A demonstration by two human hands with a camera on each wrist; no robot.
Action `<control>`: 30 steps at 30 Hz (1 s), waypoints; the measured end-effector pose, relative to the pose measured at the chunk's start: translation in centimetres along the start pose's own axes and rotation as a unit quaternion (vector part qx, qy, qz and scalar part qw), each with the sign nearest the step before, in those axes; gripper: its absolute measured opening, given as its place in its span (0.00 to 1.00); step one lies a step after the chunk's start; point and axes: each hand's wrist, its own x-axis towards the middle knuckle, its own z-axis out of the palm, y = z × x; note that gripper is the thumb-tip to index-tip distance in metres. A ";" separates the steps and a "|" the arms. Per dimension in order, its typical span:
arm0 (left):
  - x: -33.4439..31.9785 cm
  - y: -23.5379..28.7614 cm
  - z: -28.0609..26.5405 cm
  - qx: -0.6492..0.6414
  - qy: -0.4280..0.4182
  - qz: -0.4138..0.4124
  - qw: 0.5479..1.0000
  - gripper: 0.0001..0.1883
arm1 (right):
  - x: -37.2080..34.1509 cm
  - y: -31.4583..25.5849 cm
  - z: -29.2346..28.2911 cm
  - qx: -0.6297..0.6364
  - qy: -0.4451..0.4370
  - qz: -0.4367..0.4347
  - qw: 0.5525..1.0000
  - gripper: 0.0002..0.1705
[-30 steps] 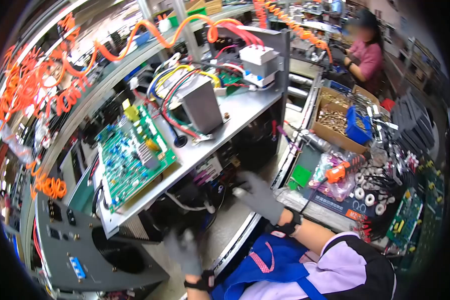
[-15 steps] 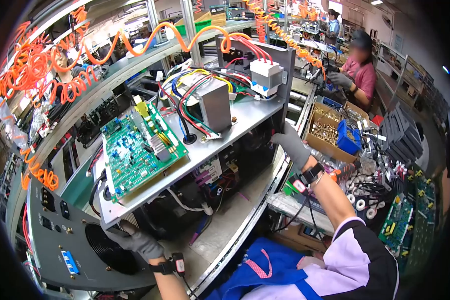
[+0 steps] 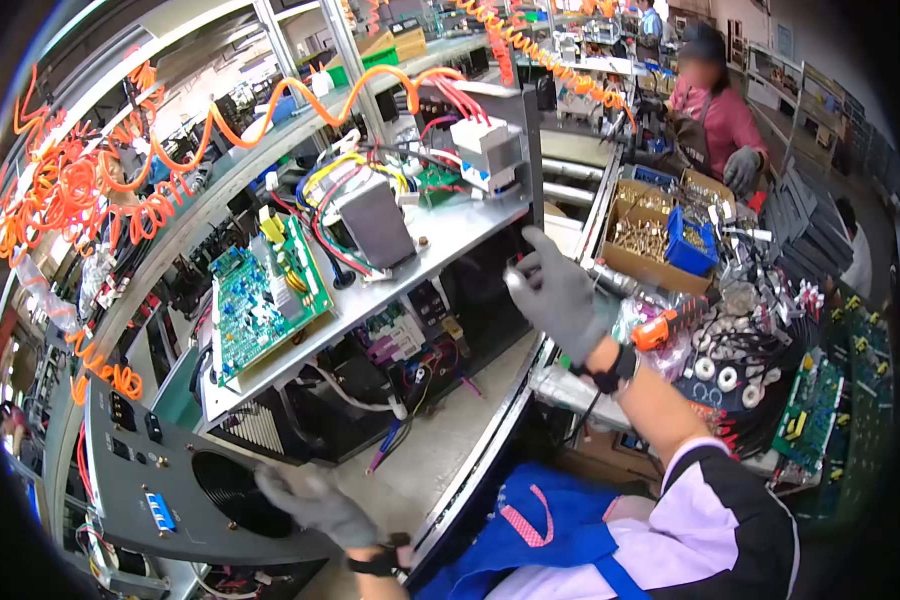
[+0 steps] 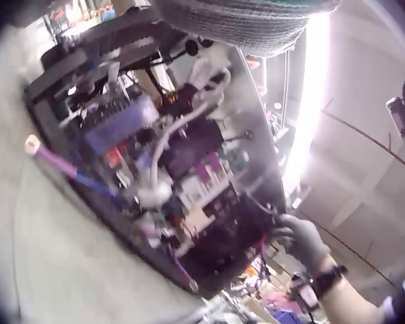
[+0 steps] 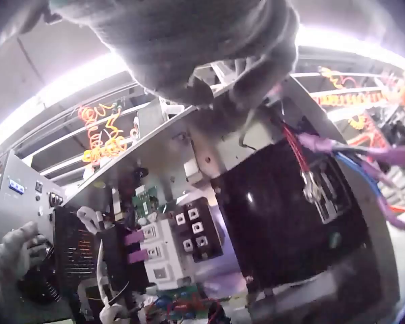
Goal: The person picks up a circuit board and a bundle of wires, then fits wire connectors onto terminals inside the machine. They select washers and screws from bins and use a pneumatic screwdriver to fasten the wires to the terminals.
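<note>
A metal chassis (image 3: 440, 240) stands tilted on the bench, bearing a green circuit board (image 3: 260, 300), a grey box-shaped component (image 3: 373, 222) and bundled wires. My gloved left hand (image 3: 325, 505) is beside the dark front panel (image 3: 185, 485), near its round fan opening (image 3: 240, 490), fingers loosely extended. Near the chassis's right end is my gloved right hand (image 3: 568, 305), thumb and fingers apart with nothing seen between them. Under the chassis plate, the right wrist view shows a black block (image 5: 290, 209) and white terminal blocks (image 5: 165, 253).
Cardboard boxes of brass-coloured parts (image 3: 640, 238), a blue bin (image 3: 692, 240) and an orange tool (image 3: 655, 330) crowd the right side. Coiled orange hoses (image 3: 80, 190) hang at the left and overhead. Another person (image 3: 715, 115) stands at the far right.
My right hand rose to the chassis's right end, then drew slightly off it. My left hand reached the front panel's edge and has since pulled back a little. The head view has shifted.
</note>
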 end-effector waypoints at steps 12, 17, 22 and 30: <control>-15.0 0.3 -8.0 0.080 -0.176 -0.077 0.978 0.35 | 3.4 1.9 2.7 -0.139 -0.078 0.008 0.987 0.19; -15.8 -1.4 -7.7 -0.010 -0.207 -0.136 0.969 0.39 | 3.0 3.3 4.1 -0.121 -0.085 -0.009 0.989 0.20; -15.3 -1.8 -6.2 -0.050 -0.228 -0.121 0.965 0.38 | 3.0 3.1 3.3 -0.108 -0.137 0.011 0.985 0.20; -15.8 -0.6 -5.4 -0.059 -0.238 -0.097 0.964 0.33 | 2.3 3.4 2.6 -0.128 -0.167 -0.008 0.978 0.18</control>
